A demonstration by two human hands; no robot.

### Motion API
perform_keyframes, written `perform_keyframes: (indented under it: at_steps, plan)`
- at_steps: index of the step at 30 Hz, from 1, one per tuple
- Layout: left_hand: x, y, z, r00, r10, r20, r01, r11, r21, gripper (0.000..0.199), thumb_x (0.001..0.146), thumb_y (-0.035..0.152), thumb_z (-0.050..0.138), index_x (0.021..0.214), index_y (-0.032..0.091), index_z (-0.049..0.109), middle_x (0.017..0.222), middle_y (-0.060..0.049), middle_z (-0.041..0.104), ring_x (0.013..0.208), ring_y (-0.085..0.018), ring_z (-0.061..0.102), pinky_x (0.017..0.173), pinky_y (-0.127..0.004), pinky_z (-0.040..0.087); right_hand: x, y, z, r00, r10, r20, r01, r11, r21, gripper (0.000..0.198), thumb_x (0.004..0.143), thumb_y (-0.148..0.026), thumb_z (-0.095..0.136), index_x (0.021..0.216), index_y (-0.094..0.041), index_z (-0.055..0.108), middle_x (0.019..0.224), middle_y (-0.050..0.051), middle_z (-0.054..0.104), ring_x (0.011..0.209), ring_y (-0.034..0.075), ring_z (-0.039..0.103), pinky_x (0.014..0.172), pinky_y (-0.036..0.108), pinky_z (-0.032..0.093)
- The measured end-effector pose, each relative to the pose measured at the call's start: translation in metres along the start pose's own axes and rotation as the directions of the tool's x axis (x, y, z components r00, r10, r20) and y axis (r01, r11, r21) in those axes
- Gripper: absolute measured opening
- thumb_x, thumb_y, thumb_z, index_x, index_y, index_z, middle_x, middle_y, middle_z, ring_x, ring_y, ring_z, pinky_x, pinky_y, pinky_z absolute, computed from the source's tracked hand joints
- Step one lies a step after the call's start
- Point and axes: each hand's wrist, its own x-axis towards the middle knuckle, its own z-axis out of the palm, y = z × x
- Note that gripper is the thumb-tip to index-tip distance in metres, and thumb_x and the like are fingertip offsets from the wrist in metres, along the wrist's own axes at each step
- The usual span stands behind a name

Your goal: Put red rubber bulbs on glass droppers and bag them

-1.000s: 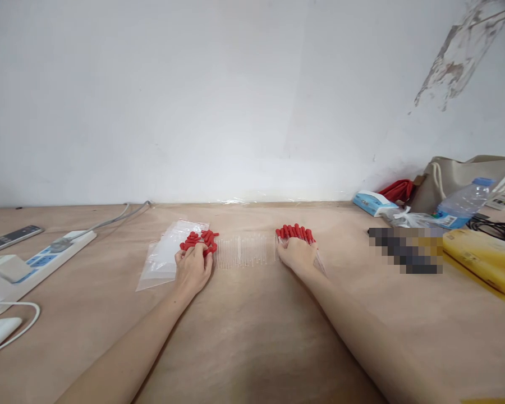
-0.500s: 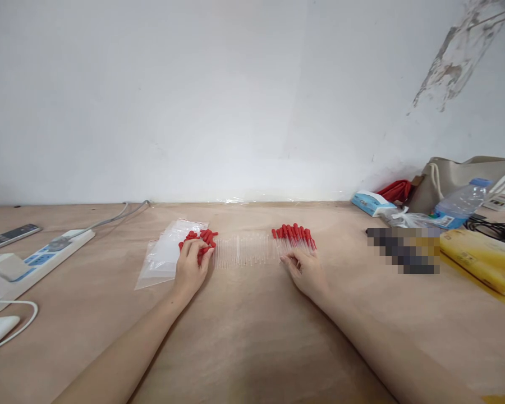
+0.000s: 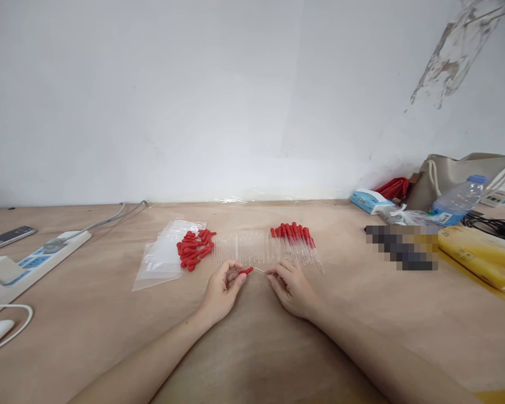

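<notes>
Between thumb and fingers, my left hand (image 3: 224, 289) pinches a red rubber dropper bulb (image 3: 246, 270), its open end pointing right. My right hand (image 3: 292, 286) is closed on a thin clear glass dropper tube (image 3: 260, 270), whose end is close to the bulb; whether they touch I cannot tell. Behind the hands lies a row of bare glass tubes (image 3: 244, 248). A pile of loose red bulbs (image 3: 193, 249) rests at the left, partly on clear plastic bags (image 3: 162, 255). Droppers with red bulbs fitted (image 3: 295, 238) lie side by side at the right.
On the left are a power strip (image 3: 46, 258) with plugs and cords, and a phone (image 3: 8, 238). To the right stand a tissue box (image 3: 370, 201), a water bottle (image 3: 460, 202), a bag (image 3: 458, 174) and a yellow packet (image 3: 480, 255). A wall (image 3: 252, 112) bounds the table behind.
My left hand has moved right and nearer from the bulb pile, now with a red bulb. My right hand has come left from the fitted droppers and shows a glass tube in its fingers.
</notes>
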Motion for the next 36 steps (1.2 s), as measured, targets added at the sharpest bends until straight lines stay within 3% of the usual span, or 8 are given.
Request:
perform_keyframes:
  at_steps: [7,11,15,22,27,36]
  plan:
    - [0.000,0.003,-0.001,1.000,-0.017,0.023,0.016,1.000,0.023,0.017,0.080,0.031,0.052,0.091,0.017,0.047,0.084,-0.003,0.061,0.078,-0.014,0.060,0.070,-0.025,0.046,0.001,0.001,0.000,0.999,-0.021,-0.034,0.020,0.999,-0.033,0.020,0.087,-0.022,0.039,0.094,-0.019,0.058,0.081,0.003,0.059,0.070,0.012,0.051,0.072,0.030,0.030]
    - [0.000,0.007,-0.002,0.997,0.053,0.052,-0.061,0.982,0.181,0.020,0.082,0.030,0.050,0.096,0.018,0.058,0.095,-0.006,0.063,0.087,-0.016,0.058,0.077,-0.029,0.045,0.001,0.000,0.001,0.998,-0.055,-0.008,0.055,0.998,-0.018,0.020,0.087,-0.023,0.040,0.095,-0.020,0.058,0.079,0.003,0.060,0.070,0.012,0.051,0.072,0.030,0.028]
    - [-0.001,0.008,-0.004,0.988,0.111,0.107,-0.138,0.947,0.290,0.021,0.082,0.031,0.050,0.092,0.019,0.065,0.091,-0.005,0.064,0.085,-0.017,0.058,0.077,-0.029,0.045,0.001,0.003,-0.001,0.996,-0.093,0.016,0.093,0.996,0.001,0.020,0.086,-0.021,0.042,0.094,-0.020,0.060,0.080,0.002,0.061,0.071,0.012,0.050,0.074,0.031,0.026]
    - [-0.006,0.014,-0.003,0.964,0.130,0.231,-0.206,0.917,0.343,0.020,0.085,0.028,0.046,0.088,0.019,0.064,0.084,-0.003,0.062,0.079,-0.015,0.057,0.073,-0.027,0.045,0.002,0.015,-0.002,0.985,-0.165,0.053,0.168,0.984,-0.060,0.021,0.085,-0.019,0.045,0.093,-0.025,0.063,0.080,0.000,0.061,0.070,0.010,0.051,0.076,0.032,0.022]
    - [-0.007,0.016,-0.002,0.963,0.138,0.230,-0.225,0.883,0.412,0.019,0.086,0.027,0.045,0.085,0.018,0.062,0.079,-0.002,0.059,0.074,-0.013,0.055,0.068,-0.024,0.043,0.001,0.012,0.000,0.980,-0.196,0.023,0.197,0.970,-0.142,0.021,0.083,-0.017,0.044,0.088,-0.022,0.064,0.077,0.001,0.061,0.065,0.009,0.047,0.071,0.031,0.020]
    - [-0.009,0.018,-0.004,0.919,0.217,0.328,-0.358,0.806,0.470,0.019,0.087,0.024,0.043,0.086,0.016,0.061,0.078,-0.003,0.056,0.071,-0.012,0.053,0.066,-0.022,0.042,-0.002,0.006,0.006,0.974,-0.209,0.088,0.219,0.968,-0.121,0.021,0.083,-0.017,0.043,0.090,-0.022,0.061,0.073,0.000,0.060,0.059,0.009,0.043,0.069,0.031,0.019]
